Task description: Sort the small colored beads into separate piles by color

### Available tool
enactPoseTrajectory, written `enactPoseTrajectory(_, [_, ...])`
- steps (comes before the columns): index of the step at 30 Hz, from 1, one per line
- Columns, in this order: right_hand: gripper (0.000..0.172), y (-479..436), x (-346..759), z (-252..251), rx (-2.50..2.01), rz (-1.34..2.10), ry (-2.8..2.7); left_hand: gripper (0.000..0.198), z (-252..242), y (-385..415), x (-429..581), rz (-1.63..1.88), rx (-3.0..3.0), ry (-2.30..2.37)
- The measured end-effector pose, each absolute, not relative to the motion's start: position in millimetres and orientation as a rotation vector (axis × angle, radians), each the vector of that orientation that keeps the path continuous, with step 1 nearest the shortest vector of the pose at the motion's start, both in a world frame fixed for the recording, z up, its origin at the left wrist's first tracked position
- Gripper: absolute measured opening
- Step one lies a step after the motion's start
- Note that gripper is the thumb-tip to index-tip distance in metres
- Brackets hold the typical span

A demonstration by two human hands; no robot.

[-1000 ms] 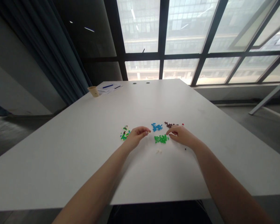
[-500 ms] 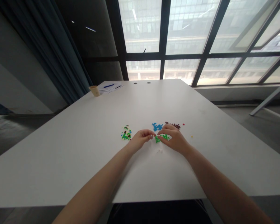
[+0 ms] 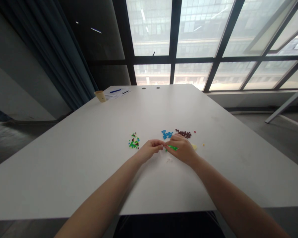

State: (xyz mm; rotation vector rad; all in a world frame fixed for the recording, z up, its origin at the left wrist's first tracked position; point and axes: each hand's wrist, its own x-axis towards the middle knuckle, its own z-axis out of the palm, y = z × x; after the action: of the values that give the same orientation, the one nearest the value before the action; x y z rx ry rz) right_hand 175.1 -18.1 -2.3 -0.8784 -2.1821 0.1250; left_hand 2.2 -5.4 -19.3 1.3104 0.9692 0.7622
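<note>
My left hand is closed in a pinch over the table, its fingertips touching those of my right hand. The right fingers are pressed together too; whatever sits between the two pinches is too small to make out. Small green pieces lie under and beside the right fingers, partly covered. Just beyond are a cluster of blue pieces and a heap of dark brown pieces. Pale yellow pieces show past the right wrist. A few whitish pieces lie nearer me.
Left of my hands is a mixed pile of small coloured pieces. One red piece and one yellow piece lie apart at right. A paper cup, papers and a blue pen are at the far left of the white table.
My right hand has moved slightly left, its thumb and fingers closing from a gap to meet the left fingertips. More brown pieces and the pale yellow ones now show. The left hand has barely moved.
</note>
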Motion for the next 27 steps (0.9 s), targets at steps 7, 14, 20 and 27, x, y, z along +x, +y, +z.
enactPoseTrajectory(7, [0.012, 3.3, 216.1, 0.8, -1.217, 0.286, -2.073, 0.031, -15.2, -2.6, -3.8, 0.782, 1.328, 1.123])
enactPoseTrajectory(14, [0.014, 22.4, 262.9, -13.6, -1.693, 0.504, -2.110, 0.036, -17.7, -0.3, -7.2, 0.766, 1.326, 1.167])
enactPoseTrajectory(20, [0.017, 23.0, 262.6, -20.4, -1.802, 0.618, -2.142, 0.039, -18.6, -0.5, -7.4, 0.728, 1.351, 1.144])
enactPoseTrajectory(27, [0.019, 24.8, 262.6, -21.8, -1.835, 0.672, -2.172, 0.037, -18.0, -0.9, -7.7, 0.707, 1.384, 1.143])
